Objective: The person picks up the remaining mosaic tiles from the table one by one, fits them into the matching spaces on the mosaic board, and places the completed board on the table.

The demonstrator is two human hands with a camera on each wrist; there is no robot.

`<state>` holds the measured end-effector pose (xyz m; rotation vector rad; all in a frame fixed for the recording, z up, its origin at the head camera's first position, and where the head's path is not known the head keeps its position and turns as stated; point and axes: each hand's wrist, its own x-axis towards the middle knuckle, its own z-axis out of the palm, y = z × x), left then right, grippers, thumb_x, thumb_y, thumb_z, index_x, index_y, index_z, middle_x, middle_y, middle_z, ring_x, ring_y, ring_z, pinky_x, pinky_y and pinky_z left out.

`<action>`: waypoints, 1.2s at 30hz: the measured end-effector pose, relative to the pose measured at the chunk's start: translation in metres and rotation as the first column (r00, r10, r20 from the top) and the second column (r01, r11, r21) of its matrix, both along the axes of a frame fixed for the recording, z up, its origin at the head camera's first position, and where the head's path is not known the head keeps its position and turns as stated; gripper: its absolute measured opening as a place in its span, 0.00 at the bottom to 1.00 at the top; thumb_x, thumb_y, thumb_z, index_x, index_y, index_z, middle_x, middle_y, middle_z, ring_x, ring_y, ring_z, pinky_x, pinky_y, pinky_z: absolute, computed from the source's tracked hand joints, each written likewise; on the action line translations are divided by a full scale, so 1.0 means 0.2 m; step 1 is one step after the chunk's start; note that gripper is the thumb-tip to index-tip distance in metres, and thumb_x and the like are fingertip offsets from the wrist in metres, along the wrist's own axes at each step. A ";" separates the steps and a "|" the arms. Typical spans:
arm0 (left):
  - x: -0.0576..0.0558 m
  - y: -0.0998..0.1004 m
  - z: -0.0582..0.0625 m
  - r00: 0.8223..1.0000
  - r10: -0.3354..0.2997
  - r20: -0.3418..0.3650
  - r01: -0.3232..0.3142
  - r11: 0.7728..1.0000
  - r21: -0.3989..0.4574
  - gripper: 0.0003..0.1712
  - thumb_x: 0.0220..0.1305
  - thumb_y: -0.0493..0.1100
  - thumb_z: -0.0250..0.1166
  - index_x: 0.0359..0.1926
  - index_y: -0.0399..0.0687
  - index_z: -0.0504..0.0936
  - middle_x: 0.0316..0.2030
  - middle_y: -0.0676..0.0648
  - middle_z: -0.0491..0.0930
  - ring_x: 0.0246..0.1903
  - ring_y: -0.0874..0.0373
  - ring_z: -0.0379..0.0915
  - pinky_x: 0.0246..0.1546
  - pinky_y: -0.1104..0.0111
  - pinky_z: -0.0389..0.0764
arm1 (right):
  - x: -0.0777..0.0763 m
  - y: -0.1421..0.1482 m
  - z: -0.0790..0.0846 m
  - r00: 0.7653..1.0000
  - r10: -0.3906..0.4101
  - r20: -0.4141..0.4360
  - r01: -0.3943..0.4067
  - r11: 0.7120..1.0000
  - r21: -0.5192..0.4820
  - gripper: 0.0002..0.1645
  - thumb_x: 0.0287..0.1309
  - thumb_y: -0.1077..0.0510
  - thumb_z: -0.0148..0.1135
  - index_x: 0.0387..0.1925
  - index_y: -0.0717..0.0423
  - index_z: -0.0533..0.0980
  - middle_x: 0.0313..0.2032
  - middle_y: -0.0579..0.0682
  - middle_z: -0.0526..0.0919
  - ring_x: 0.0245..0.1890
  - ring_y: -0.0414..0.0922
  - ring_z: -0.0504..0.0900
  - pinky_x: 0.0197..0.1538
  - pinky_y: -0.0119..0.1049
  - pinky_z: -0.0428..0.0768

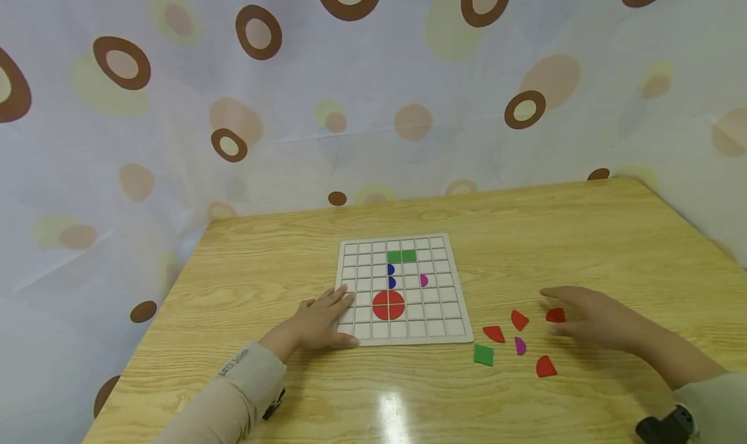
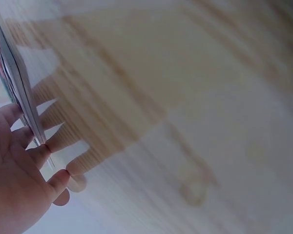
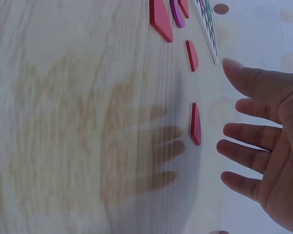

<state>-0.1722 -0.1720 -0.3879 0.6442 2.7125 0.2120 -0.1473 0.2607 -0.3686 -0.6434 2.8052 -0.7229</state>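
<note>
A white grid board point(image 1: 432, 311) lies on the wooden table. My left hand point(image 1: 318, 321) rests along its left edge, fingers extended over the near-left squares and thumb by the front edge. On the grid sit a red circle of quarter pieces point(image 1: 380, 298), two green squares point(image 1: 401, 256), two blue half-circles point(image 1: 391, 282) and a purple half-circle point(image 1: 424, 280). To the right, my right hand point(image 1: 601, 317) hovers with fingers spread and holds nothing. Nearest it is a red quarter-circle piece point(image 1: 554, 315), which in the right wrist view lies on the tabletop point(image 3: 196, 124) apart from the fingers.
Between board and right hand lie loose pieces: more red quarter-circles point(image 1: 493, 334), a purple half-circle point(image 1: 521, 346) and a green square point(image 1: 484, 354). A patterned cloth point(image 1: 385, 152) hangs behind the table point(image 1: 280, 256).
</note>
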 end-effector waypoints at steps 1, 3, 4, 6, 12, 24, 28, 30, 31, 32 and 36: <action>0.00 0.00 0.00 1.000 0.001 -0.001 -0.001 1.000 0.004 0.48 0.48 0.67 0.54 0.65 0.50 0.50 0.65 0.47 0.43 0.63 0.48 0.38 0.53 0.49 0.49 | 0.00 0.01 -0.01 1.000 -0.003 0.004 0.003 1.000 -0.002 0.39 0.43 0.48 0.64 0.52 0.70 0.65 0.49 0.67 0.69 0.50 0.64 0.64 0.46 0.56 0.64; 0.00 0.00 0.00 1.000 0.003 -0.001 -0.003 1.000 0.006 0.48 0.48 0.67 0.55 0.65 0.50 0.50 0.65 0.47 0.43 0.63 0.48 0.38 0.53 0.49 0.49 | 0.00 0.03 -0.01 1.000 -0.009 0.020 0.009 1.000 -0.012 0.38 0.42 0.50 0.65 0.52 0.70 0.65 0.49 0.68 0.68 0.49 0.65 0.64 0.45 0.56 0.65; 0.00 0.00 0.00 1.000 0.002 -0.003 -0.002 1.000 0.006 0.48 0.48 0.67 0.55 0.65 0.51 0.50 0.65 0.47 0.43 0.63 0.48 0.38 0.53 0.50 0.49 | 0.00 0.04 -0.02 1.000 -0.013 0.022 0.013 1.000 -0.017 0.38 0.42 0.52 0.65 0.52 0.70 0.65 0.49 0.68 0.68 0.49 0.65 0.65 0.44 0.56 0.66; 0.00 0.00 0.00 1.000 0.003 -0.006 -0.003 1.000 0.008 0.48 0.48 0.67 0.55 0.65 0.51 0.51 0.65 0.47 0.43 0.63 0.48 0.38 0.53 0.50 0.49 | -0.01 0.06 -0.03 1.000 -0.014 0.023 0.015 1.000 -0.022 0.37 0.41 0.54 0.66 0.51 0.70 0.66 0.48 0.68 0.69 0.48 0.65 0.66 0.43 0.55 0.67; 0.00 0.00 0.00 1.000 0.001 -0.012 -0.001 1.000 -0.003 0.48 0.48 0.67 0.54 0.65 0.51 0.50 0.65 0.48 0.43 0.63 0.49 0.37 0.53 0.50 0.49 | -0.04 0.08 -0.06 1.000 0.009 -0.001 -0.009 1.000 -0.022 0.24 0.41 0.59 0.65 0.41 0.67 0.72 0.39 0.59 0.76 0.40 0.58 0.73 0.40 0.49 0.71; 0.00 0.00 0.00 1.000 -0.016 -0.016 0.016 1.000 -0.018 0.48 0.49 0.68 0.52 0.66 0.51 0.50 0.65 0.48 0.43 0.63 0.50 0.37 0.53 0.50 0.50 | -0.12 0.08 -0.10 0.999 0.025 -0.031 -0.023 0.998 0.054 0.11 0.39 0.63 0.66 0.30 0.59 0.75 0.29 0.44 0.73 0.30 0.43 0.72 0.34 0.41 0.72; 0.00 -0.01 0.00 1.000 -0.017 -0.015 0.017 1.000 -0.020 0.48 0.49 0.68 0.52 0.66 0.51 0.49 0.65 0.48 0.43 0.63 0.50 0.37 0.53 0.50 0.50 | -0.13 0.08 -0.11 0.999 0.045 -0.021 -0.044 0.997 0.065 0.10 0.40 0.65 0.65 0.27 0.58 0.73 0.26 0.43 0.70 0.27 0.40 0.68 0.31 0.37 0.70; 0.00 -0.01 0.00 1.000 -0.020 -0.013 0.020 1.000 -0.020 0.48 0.49 0.68 0.52 0.66 0.51 0.49 0.65 0.48 0.43 0.63 0.50 0.37 0.53 0.50 0.50 | -0.13 0.07 -0.11 0.999 0.040 -0.003 -0.040 0.997 0.069 0.10 0.41 0.65 0.64 0.26 0.56 0.71 0.25 0.43 0.69 0.26 0.40 0.66 0.30 0.35 0.69; 0.01 -0.01 0.00 1.000 -0.021 -0.012 0.021 1.000 -0.014 0.48 0.49 0.68 0.53 0.66 0.50 0.49 0.65 0.47 0.43 0.63 0.49 0.37 0.53 0.50 0.50 | -0.14 0.07 -0.12 0.999 0.041 0.006 -0.042 0.997 0.063 0.10 0.41 0.66 0.64 0.26 0.56 0.70 0.25 0.43 0.68 0.26 0.40 0.66 0.29 0.34 0.68; 0.01 -0.01 0.00 1.000 -0.021 -0.011 0.021 1.000 -0.014 0.48 0.49 0.68 0.53 0.66 0.50 0.49 0.65 0.47 0.43 0.63 0.50 0.37 0.53 0.50 0.50 | -0.14 0.07 -0.12 0.999 0.042 0.013 -0.043 0.998 0.056 0.10 0.41 0.66 0.64 0.26 0.56 0.70 0.25 0.43 0.68 0.26 0.40 0.65 0.28 0.34 0.67; 0.01 -0.01 0.00 0.999 -0.026 -0.020 0.025 1.000 -0.017 0.48 0.49 0.68 0.52 0.66 0.51 0.49 0.65 0.48 0.43 0.63 0.50 0.37 0.53 0.50 0.50 | -0.13 0.06 -0.11 0.999 0.019 0.026 -0.020 0.999 0.032 0.11 0.42 0.65 0.64 0.25 0.55 0.69 0.24 0.43 0.67 0.25 0.40 0.65 0.28 0.33 0.67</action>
